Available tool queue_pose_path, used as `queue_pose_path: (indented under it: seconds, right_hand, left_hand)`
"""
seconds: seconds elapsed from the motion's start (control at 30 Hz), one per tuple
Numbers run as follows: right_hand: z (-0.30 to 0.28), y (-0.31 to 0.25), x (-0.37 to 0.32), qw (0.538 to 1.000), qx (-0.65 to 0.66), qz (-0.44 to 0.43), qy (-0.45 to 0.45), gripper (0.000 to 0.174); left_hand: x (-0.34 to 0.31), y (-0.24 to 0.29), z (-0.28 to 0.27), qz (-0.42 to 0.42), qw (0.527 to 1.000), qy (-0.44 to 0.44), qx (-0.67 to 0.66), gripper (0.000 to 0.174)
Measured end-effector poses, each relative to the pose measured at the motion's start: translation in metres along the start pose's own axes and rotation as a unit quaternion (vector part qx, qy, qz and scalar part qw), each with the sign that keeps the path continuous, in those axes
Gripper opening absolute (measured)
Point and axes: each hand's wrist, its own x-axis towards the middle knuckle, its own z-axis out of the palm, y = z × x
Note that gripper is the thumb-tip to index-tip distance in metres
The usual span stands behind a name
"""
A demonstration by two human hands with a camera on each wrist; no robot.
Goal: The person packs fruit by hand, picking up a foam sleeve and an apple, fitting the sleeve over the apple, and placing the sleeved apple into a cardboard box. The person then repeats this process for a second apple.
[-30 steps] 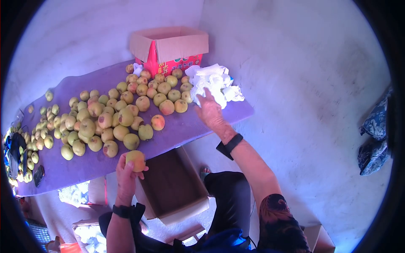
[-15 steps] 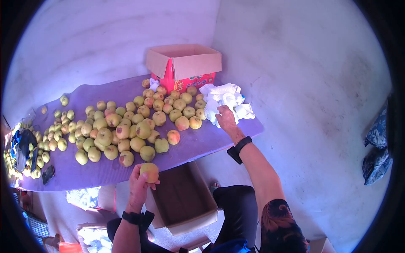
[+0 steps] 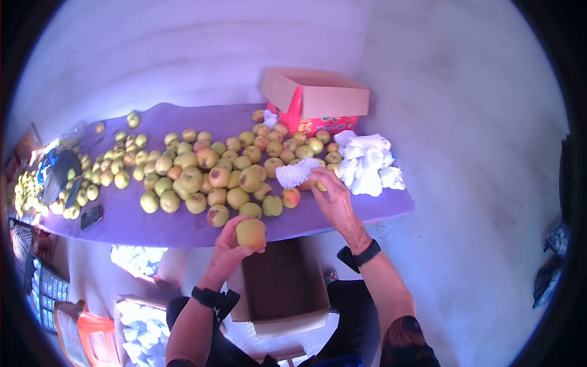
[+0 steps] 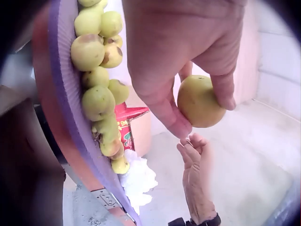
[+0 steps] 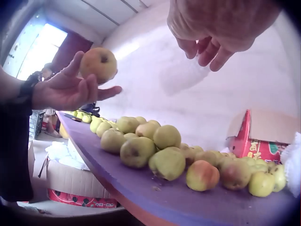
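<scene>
My left hand (image 3: 226, 252) holds a yellow-green apple (image 3: 251, 234) between thumb and fingers, just beyond the table's front edge. In the right wrist view, a dark hollow shows on this apple (image 5: 99, 63). My right hand (image 3: 335, 200) pinches a white foam net sleeve (image 3: 296, 173) by one end. The sleeve hangs out to the left of the fingertips, overlapping the apple pile in the head view. Many yellow-green apples (image 3: 191, 179), some with brown spots or a red blush, lie heaped on the purple table cover (image 3: 134, 224). A heap of white foam nets (image 3: 367, 165) lies right of them.
An open red carton (image 3: 318, 107) stands at the table's back right. Below the front edge is an open brown carton (image 3: 282, 278). Boxes of white nets (image 3: 143, 330) and an orange stool (image 3: 98, 336) are at lower left. A phone (image 3: 92, 217) lies near the table's left front.
My right hand has come away from the white heap, moving left with a foam net sleeve pinched in its fingers. The left hand keeps hold of its apple. The head view has turned left.
</scene>
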Motion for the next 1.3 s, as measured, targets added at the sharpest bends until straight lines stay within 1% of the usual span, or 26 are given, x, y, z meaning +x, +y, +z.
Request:
queue_pose_path:
  seconds: [0.03, 0.1, 0.13, 0.2, 0.23, 0.27, 0.3, 0.37, 0.43, 0.5, 0.53, 0.6, 0.63, 0.67, 0.7, 0.77, 0.8, 0.87, 0.9, 0.97, 1.0, 1.03, 1.07, 1.1, 1.23, 1.3]
  right_hand:
    - [0.003, -0.012, -0.001, 1.000, 0.017, -0.018, -0.004, 0.037]
    - [0.005, -0.042, -0.007, 0.999, 0.031, -0.016, -0.018, 0.036]
    - [0.006, -0.048, -0.007, 0.999, 0.028, -0.018, -0.027, 0.034]
    - [0.013, -0.055, -0.008, 0.999, 0.032, -0.031, -0.020, 0.034]
    - [0.014, -0.064, -0.009, 0.997, 0.035, -0.057, -0.042, 0.033]
    - [0.013, -0.069, -0.012, 0.994, 0.036, -0.082, -0.064, 0.033]
    - [0.013, -0.071, -0.015, 0.994, 0.036, -0.079, -0.067, 0.033]
    - [0.013, -0.075, -0.019, 0.989, 0.039, -0.109, -0.093, 0.031]
    - [0.011, -0.077, -0.022, 0.988, 0.035, -0.104, -0.112, 0.030]
    - [0.008, -0.084, -0.031, 0.986, 0.031, -0.094, -0.132, 0.029]
    - [0.007, -0.089, -0.036, 0.987, 0.026, -0.080, -0.134, 0.029]
    - [0.002, -0.099, -0.049, 0.989, 0.014, -0.061, -0.137, 0.029]
    - [0.000, -0.105, -0.057, 0.990, 0.037, -0.010, -0.137, 0.029]
    - [-0.003, -0.110, -0.066, 0.988, 0.059, 0.042, -0.134, 0.029]
    - [-0.005, -0.112, -0.074, 0.988, 0.055, 0.047, -0.137, 0.029]
    - [-0.007, -0.113, -0.088, 0.983, 0.108, 0.110, -0.100, 0.030]
    - [-0.005, -0.111, -0.096, 0.983, 0.106, 0.113, -0.100, 0.030]
    - [-0.002, -0.107, -0.108, 0.962, 0.179, 0.191, -0.077, 0.030]
    - [-0.003, -0.109, -0.110, 0.962, 0.177, 0.191, -0.077, 0.030]
    - [-0.001, -0.112, -0.111, 0.954, 0.215, 0.202, -0.048, 0.026]
    - [0.001, -0.113, -0.110, 0.955, 0.215, 0.201, -0.049, 0.026]
    - [0.003, -0.114, -0.108, 0.938, 0.267, 0.218, -0.024, 0.024]
    - [0.005, -0.116, -0.105, 0.919, 0.317, 0.235, 0.000, 0.022]
    - [0.007, -0.117, -0.102, 0.919, 0.318, 0.235, 0.001, 0.022]
    - [0.021, -0.115, -0.085, 0.911, 0.343, 0.229, 0.018, 0.021]
    - [0.032, -0.110, -0.078, 0.906, 0.361, 0.220, 0.024, 0.020]
  left_hand:
    - [0.000, 0.003, 0.000, 0.016, 1.000, -0.006, -0.011, 0.078]
    - [-0.009, 0.009, -0.003, 0.036, 0.999, -0.013, -0.026, 0.080]
    - [-0.010, 0.012, -0.002, 0.037, 0.999, -0.007, -0.025, 0.080]
    - [-0.014, 0.020, -0.002, 0.070, 0.996, -0.028, -0.041, 0.074]
    - [-0.016, 0.023, -0.005, 0.068, 0.997, -0.024, -0.040, 0.074]
    - [-0.018, 0.024, -0.008, 0.053, 0.997, -0.038, -0.038, 0.075]
    - [-0.019, 0.024, -0.010, 0.038, 0.997, -0.052, -0.036, 0.075]
    - [-0.023, 0.025, -0.009, 0.027, 0.998, -0.052, -0.023, 0.078]
    - [-0.020, 0.027, -0.007, 0.023, 0.998, -0.060, -0.013, 0.081]
    - [-0.023, 0.030, -0.003, -0.050, 0.994, -0.100, -0.013, 0.078]
    - [-0.024, 0.027, -0.002, -0.050, 0.993, -0.101, -0.019, 0.078]
    - [-0.026, 0.020, 0.001, -0.060, 0.987, -0.148, 0.025, 0.077]
    - [-0.027, 0.019, 0.004, -0.064, 0.986, -0.151, 0.019, 0.077]
    - [-0.029, 0.019, 0.008, -0.098, 0.982, -0.162, 0.026, 0.077]
    - [-0.031, 0.018, 0.011, -0.132, 0.975, -0.173, 0.034, 0.078]
    - [-0.033, 0.011, 0.014, -0.145, 0.972, -0.185, 0.029, 0.078]
    - [-0.034, 0.009, 0.014, -0.156, 0.968, -0.194, 0.029, 0.078]
    - [-0.035, 0.003, 0.016, -0.144, 0.966, -0.213, 0.035, 0.075]
    - [-0.034, 0.001, 0.017, -0.129, 0.964, -0.231, 0.042, 0.073]
    - [-0.034, -0.002, 0.019, -0.124, 0.963, -0.236, 0.047, 0.073]
    - [-0.035, -0.003, 0.020, -0.121, 0.962, -0.238, 0.055, 0.073]
    - [-0.034, -0.004, 0.019, -0.120, 0.962, -0.237, 0.057, 0.073]
    - [-0.034, -0.005, 0.018, -0.100, 0.965, -0.233, 0.064, 0.073]
    - [-0.033, -0.005, 0.019, -0.080, 0.968, -0.229, 0.070, 0.074]
    - [-0.034, 0.004, 0.017, -0.078, 0.976, -0.194, 0.066, 0.074]
    - [-0.036, 0.012, 0.015, -0.161, 0.975, -0.154, 0.004, 0.078]
